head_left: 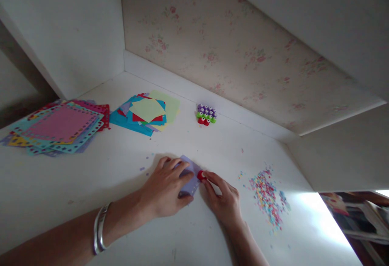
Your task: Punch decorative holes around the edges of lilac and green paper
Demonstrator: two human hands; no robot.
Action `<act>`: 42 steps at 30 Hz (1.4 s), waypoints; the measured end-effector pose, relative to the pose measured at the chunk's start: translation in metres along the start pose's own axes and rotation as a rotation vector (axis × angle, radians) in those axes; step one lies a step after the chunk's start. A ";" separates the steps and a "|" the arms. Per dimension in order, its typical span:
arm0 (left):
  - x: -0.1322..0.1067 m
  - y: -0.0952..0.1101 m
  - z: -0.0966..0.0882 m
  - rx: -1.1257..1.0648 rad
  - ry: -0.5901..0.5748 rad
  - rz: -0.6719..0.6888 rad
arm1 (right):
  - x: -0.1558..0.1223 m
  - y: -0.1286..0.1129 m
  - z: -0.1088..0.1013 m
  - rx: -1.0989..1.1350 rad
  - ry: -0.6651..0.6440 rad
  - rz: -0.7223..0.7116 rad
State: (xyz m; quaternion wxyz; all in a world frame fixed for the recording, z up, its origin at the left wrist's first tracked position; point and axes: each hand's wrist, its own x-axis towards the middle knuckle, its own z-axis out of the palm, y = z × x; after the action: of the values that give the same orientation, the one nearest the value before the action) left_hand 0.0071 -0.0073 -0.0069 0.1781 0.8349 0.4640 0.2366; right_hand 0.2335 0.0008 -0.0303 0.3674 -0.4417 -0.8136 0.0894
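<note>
A purple sheet of paper [190, 186] lies on the white tabletop with small punched holes along its lower right edge. My left hand [168, 183] rests on its left part, fingers spread and flat, a silver bangle on the wrist. Pinched between the thumb and fingers of my right hand [223, 197] is a small red craft punch [201, 175], set at the sheet's right edge. The paper's left side is hidden under my left hand.
Punched, coloured sheets [63, 124] are piled at the far left. Beside them is a stack of plain coloured papers [148, 110]. Several purple, green and red punches [207, 115] stand near the wall. Loose paper confetti [267, 195] is scattered at the right.
</note>
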 end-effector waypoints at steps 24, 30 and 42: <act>0.008 0.011 0.005 0.062 0.038 -0.028 | 0.015 -0.002 -0.002 -0.140 -0.121 -0.226; 0.003 0.015 0.008 0.096 0.051 -0.038 | 0.012 -0.005 -0.003 -0.155 -0.094 -0.194; 0.000 0.011 0.010 0.138 0.039 -0.019 | 0.004 0.000 -0.002 -0.022 -0.049 -0.044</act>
State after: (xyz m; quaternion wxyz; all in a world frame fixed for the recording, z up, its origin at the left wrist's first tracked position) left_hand 0.0201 -0.0134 -0.0091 0.1132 0.8361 0.4903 0.2184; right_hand 0.2334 0.0043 -0.0270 0.3444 -0.4255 -0.8327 0.0834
